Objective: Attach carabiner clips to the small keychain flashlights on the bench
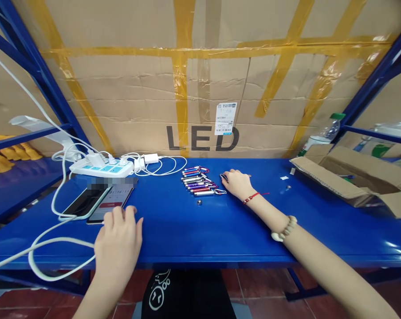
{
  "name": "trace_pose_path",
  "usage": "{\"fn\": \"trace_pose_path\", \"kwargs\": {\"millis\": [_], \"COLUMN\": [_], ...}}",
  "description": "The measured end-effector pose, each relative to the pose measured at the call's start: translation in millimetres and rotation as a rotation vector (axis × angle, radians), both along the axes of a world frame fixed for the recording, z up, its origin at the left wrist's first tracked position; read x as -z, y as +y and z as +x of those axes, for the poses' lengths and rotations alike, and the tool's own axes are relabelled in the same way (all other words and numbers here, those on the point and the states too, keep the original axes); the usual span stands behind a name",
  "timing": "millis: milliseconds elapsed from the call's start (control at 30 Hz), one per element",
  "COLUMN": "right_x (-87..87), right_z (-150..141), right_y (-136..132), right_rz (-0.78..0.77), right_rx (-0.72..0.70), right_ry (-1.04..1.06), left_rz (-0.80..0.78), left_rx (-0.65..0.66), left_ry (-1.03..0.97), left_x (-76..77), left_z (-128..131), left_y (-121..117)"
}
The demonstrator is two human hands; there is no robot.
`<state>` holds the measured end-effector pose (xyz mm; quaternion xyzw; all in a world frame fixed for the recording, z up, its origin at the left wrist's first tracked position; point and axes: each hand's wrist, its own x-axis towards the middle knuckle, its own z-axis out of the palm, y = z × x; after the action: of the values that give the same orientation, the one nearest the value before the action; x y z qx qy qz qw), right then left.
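Observation:
Several slim metal keychain flashlights [200, 180], in blue, silver, purple and red, lie in a row on the blue table. Carabiner clips sit at their right ends. Just right of the row, my right hand [237, 182] is closed over what looks like another keychain flashlight; a dark clip loop [223, 177] pokes out at its left, the rest mostly hidden. A small shiny metal piece [199, 202] lies below the row. My left hand [119, 237] rests on the table, fingers stretched and thumb apart, its fingertips at the lower edge of a phone [112, 204] with a lit screen.
Another phone [84, 204] in a pale case lies at left. Behind are a power strip [102, 168] and tangled white cables [160, 166]. An open cardboard box [350, 173] and plastic bottle [327, 130] stand right. A large carton [137, 97] backs the blue table [187, 239].

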<state>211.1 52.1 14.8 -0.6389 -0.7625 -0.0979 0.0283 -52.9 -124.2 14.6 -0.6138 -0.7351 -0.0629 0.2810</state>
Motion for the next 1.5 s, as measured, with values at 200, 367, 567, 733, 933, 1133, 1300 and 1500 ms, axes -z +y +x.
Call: {"fn": "trace_pose_path", "kwargs": {"millis": [200, 367, 567, 733, 933, 1133, 1300, 1500], "right_x": [1.5, 3.2, 2.5, 1.3, 2.0, -3.6, -4.5, -2.3], "right_z": [0, 1, 1, 1, 3, -3, -14, -17], "right_y": [2, 5, 6, 4, 5, -4, -19, -24], "right_rz": [0.012, 0.007, -0.005, -0.003, 0.039, 0.315, 0.249, 0.110], "right_rx": [0.008, 0.016, 0.009, 0.005, -0.040, -0.425, -0.834, -0.946], "right_ry": [0.023, 0.037, 0.039, 0.033, 0.043, 0.298, 0.318, 0.395], "left_rz": [-0.034, -0.163, -0.252, -0.373, -0.340, -0.066, -0.015, -0.088], "left_rx": [-0.022, 0.124, 0.408, 0.604, 0.752, 0.873, 0.843, 0.745], "left_ry": [-0.093, -0.276, -0.248, -0.159, -0.369, -0.757, -1.007, -1.325], "left_x": [16.3, 11.5, 2.4, -9.5, -19.8, -27.1, -23.9, -13.5], "left_z": [-27, -15, 47, 79, 80, 76, 83, 93], "left_y": [-5, -1, 17, 38, 69, 104, 119, 116]}}
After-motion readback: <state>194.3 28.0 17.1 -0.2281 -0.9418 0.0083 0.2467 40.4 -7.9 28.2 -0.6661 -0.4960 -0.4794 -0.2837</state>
